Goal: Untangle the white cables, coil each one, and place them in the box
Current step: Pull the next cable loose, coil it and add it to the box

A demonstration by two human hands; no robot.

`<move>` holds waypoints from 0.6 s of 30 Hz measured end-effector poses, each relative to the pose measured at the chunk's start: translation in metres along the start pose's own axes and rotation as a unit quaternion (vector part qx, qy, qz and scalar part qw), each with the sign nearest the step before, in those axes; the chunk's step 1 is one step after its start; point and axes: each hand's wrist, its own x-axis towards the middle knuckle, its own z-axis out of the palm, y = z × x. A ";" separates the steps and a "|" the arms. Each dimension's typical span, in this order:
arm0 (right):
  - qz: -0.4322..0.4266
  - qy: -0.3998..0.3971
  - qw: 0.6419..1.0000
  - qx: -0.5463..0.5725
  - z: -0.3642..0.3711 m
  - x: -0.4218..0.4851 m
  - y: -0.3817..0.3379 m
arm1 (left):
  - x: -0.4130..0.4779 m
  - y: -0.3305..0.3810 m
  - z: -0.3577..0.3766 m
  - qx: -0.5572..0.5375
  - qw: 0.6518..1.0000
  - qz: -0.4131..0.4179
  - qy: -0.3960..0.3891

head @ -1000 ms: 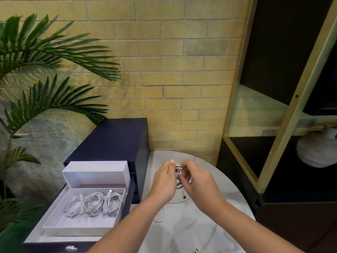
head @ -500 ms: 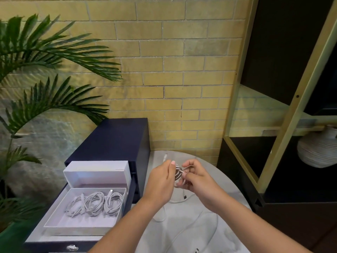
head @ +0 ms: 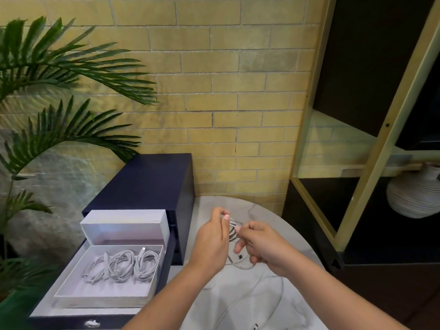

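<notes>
Above the round marble table [head: 292,239], both hands work a white cable coil [head: 233,232]. My left hand [head: 210,244] pinches the cable's end at the top of the coil. My right hand [head: 264,246] grips the coil's other side, and a loop with a dark connector [head: 240,257] hangs below it. More loose white cable [head: 273,296] trails over the table toward me. An open white box [head: 71,291] sits in the pulled-out drawer at the left, holding three coiled white cables [head: 122,265].
The dark blue drawer cabinet [head: 145,182] stands left of the table, the box's lid [head: 123,226] propped behind the box. A palm plant [head: 47,96] fills the left side. A black and gold shelf [head: 371,144] with a ribbed vase [head: 414,196] stands at the right.
My left hand has lifted a little with the cable end while my right hand shifted lower along the coil. The hanging loop now droops below my right hand.
</notes>
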 end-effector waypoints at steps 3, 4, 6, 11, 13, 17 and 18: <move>-0.004 -0.036 0.999 -0.004 -0.004 -0.002 0.000 | 0.000 0.000 0.001 -0.002 1.000 -0.008 -0.007; -0.008 -0.057 0.998 -0.011 -0.005 -0.003 0.000 | 0.001 0.000 0.001 -0.004 1.000 -0.012 -0.011; -0.013 -0.091 0.995 -0.032 -0.006 -0.004 0.002 | 0.002 0.000 0.000 -0.002 1.000 -0.015 -0.017; -0.012 -0.106 0.994 -0.023 -0.012 -0.003 0.007 | 0.007 -0.001 -0.006 0.019 0.999 -0.022 -0.024; -0.002 -0.106 0.994 -0.009 -0.014 -0.002 0.006 | 0.010 -0.003 -0.009 0.056 0.997 -0.006 -0.044; -0.021 -0.087 0.989 -0.119 -0.016 0.001 0.008 | 0.009 -0.009 -0.012 0.094 0.994 0.019 -0.060; -0.029 -0.077 0.987 -0.134 -0.015 0.002 0.008 | 0.008 -0.009 -0.011 0.082 0.995 0.015 -0.057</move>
